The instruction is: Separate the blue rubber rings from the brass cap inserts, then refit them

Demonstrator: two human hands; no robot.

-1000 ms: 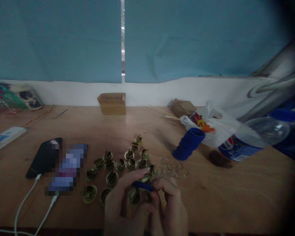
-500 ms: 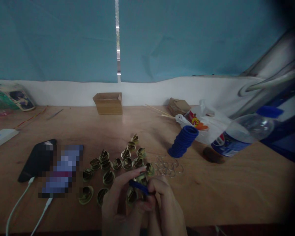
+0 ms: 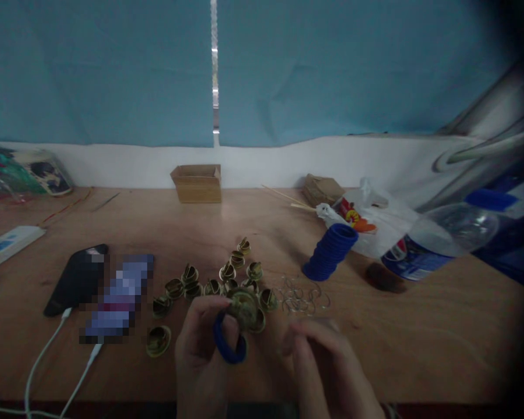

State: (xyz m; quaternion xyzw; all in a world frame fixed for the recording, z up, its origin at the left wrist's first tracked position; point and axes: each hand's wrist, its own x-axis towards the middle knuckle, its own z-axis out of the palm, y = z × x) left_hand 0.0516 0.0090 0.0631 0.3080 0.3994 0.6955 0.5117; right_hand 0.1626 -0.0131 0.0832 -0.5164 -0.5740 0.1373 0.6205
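My left hand (image 3: 205, 349) is closed on a blue ring (image 3: 220, 343) and a round brass-coloured metal piece (image 3: 244, 308), held just over the table. The ring hangs tilted below the metal piece. Apart from it, to the right, my right hand (image 3: 332, 361) has its fingers curled with the tips pressed together; whether anything small is between them is hidden. Several similar brass-coloured metal pieces (image 3: 158, 339) lie beyond and left of my hands. Thin wire rings (image 3: 294, 298) are scattered just past my right hand. A leaning stack of blue rings (image 3: 329, 253) stands behind them.
A plastic bottle (image 3: 436, 244) and a white plastic bag (image 3: 393, 218) are at the right. A small cardboard box (image 3: 198, 189) stands by the wall. At left lie two phones, one dark (image 3: 76, 279) and one lit (image 3: 122, 297), with white cables (image 3: 43, 361).
My hands have come apart: the right moved off to the right, and the left keeps the blue ring and metal piece, now turned more toward view. The camera view has shifted slightly left.
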